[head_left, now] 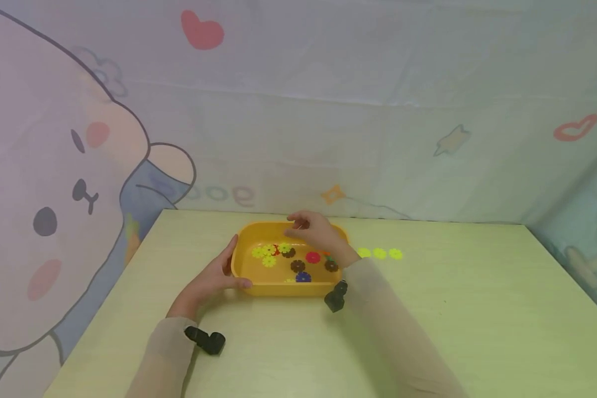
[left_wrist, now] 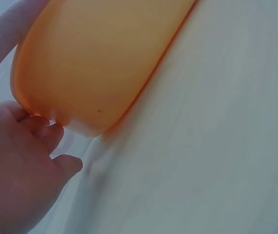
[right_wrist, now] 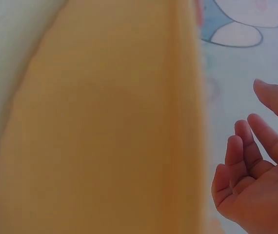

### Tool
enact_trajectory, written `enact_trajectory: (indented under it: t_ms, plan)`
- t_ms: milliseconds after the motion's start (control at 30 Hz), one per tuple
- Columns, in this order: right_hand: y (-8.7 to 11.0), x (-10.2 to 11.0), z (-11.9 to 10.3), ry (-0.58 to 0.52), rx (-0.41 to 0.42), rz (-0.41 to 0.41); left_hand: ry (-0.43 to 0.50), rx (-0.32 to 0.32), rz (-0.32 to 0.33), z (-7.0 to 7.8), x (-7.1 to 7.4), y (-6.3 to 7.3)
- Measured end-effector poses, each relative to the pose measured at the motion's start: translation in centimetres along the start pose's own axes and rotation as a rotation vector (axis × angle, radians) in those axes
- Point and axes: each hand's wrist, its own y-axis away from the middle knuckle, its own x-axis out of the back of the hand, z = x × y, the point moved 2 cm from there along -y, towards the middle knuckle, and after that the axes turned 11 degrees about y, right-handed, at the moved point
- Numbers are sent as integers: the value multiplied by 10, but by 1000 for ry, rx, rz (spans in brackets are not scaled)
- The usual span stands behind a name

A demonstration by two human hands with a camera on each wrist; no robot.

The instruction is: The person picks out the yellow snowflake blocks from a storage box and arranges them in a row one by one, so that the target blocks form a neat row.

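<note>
Cartoon-printed pale cloth (head_left: 328,72) hangs behind our pale, flat-topped table (head_left: 477,309), where a yellow plastic tray with rounded corners (head_left: 288,289) holds flower-shaped discs (head_left: 269,261) in several colours (three yellow ones (head_left: 380,253) lie in a row beside it). Our left hand (head_left: 213,278) grips the tray's left end; our right hand (head_left: 318,230) hangs above, fingers loosely spread, seemingly empty. We'd best steady the tray and pinch one disc's edge.

The lower part of the head view is largely taken up by a pale yellow-green tabletop (head_left: 482,315), its far edge seen just below mid-frame and its sides spread outward toward the bottom. Near the centre of the frame, a yellow tray (head_left: 291,289) is borne by it. To the tray's right, three yellow flower-shaped pieces (head_left: 380,254) are laid in a row.
</note>
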Motion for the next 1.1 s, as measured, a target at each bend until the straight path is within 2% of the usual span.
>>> enact_trajectory:
  t_ms: [200,367,833,1100]
  plan:
    - [-10,-24,3,2,-42,-53,28,1,-14,1,0,0]
    - [-16,-35,11,-6,-79,-58,37,5,-21,0,-1,0]
    - [-18,-43,23,15,-143,-30,13,12,6,-1,-1,3]
    - [-16,-46,20,69,-156,-40,47,10,-7,-1,-2,3]
